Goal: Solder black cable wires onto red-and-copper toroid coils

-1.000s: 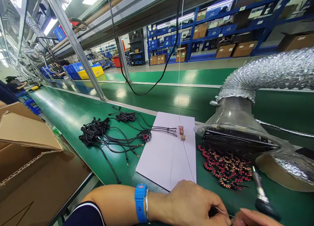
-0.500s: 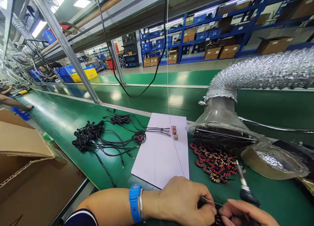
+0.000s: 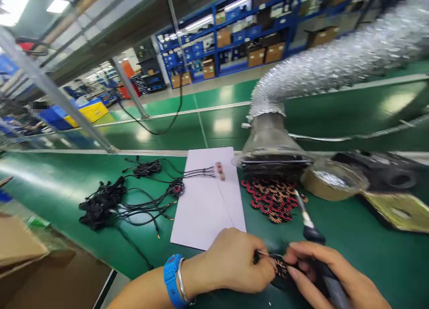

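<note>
My left hand (image 3: 236,262), with a blue strap and a silver bangle on its wrist, pinches at the left edge of a small ring-shaped part (image 3: 280,268) with copper-coloured segments. A thin silvery wire (image 3: 228,208) runs down across the white sheet toward this hand. On the ring's other side, my right hand (image 3: 338,273) grips it between thumb and fingertips. A soldering iron (image 3: 310,228) with a dark handle passes behind those fingers and appears to rest in the right palm, tip pointing away. Fingers hide part of the ring.
Similar red-and-copper rings (image 3: 271,199) are piled below a fume hood (image 3: 271,141) on a silver duct. A white board (image 3: 201,215) bears small coils and cable ends. Black cables (image 3: 103,201) lie left; a tape roll (image 3: 335,179) sits right. A cardboard box (image 3: 23,264) stands lower left.
My view has turned, so the bench things sit further left and higher. The ring between my hands shows more fully now. Both hands stay close together at it.
</note>
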Demonstrator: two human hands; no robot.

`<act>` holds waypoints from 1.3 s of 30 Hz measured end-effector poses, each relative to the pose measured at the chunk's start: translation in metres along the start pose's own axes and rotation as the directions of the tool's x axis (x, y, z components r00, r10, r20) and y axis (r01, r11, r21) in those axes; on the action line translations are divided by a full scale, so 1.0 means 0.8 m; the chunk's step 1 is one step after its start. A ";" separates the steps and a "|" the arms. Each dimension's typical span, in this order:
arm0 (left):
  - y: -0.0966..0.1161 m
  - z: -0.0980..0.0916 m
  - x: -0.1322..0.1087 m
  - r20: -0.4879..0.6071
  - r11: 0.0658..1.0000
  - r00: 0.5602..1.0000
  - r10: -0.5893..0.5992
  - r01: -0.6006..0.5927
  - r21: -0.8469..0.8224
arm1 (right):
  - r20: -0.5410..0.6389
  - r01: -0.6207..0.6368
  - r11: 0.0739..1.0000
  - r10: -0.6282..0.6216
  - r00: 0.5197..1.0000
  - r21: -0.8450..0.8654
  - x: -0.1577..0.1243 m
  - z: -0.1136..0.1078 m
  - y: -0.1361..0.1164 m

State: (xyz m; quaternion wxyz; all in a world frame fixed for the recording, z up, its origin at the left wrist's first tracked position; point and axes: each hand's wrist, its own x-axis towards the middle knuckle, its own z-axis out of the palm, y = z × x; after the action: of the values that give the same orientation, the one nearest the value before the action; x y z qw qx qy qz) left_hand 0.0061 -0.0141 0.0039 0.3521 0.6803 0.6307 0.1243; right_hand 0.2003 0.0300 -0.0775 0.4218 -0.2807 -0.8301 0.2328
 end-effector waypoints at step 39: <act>-0.005 -0.010 -0.003 0.074 0.903 0.921 0.382 -0.389 0.180 | 0.025 0.110 0.972 -0.118 0.993 0.205 0.020 -0.015 -0.019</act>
State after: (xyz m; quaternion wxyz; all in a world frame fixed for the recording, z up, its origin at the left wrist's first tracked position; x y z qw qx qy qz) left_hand -0.0027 -0.0140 0.0077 0.2650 0.8244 0.4861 0.1177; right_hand 0.1983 0.0315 -0.0525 0.4454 -0.1835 -0.8244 0.2971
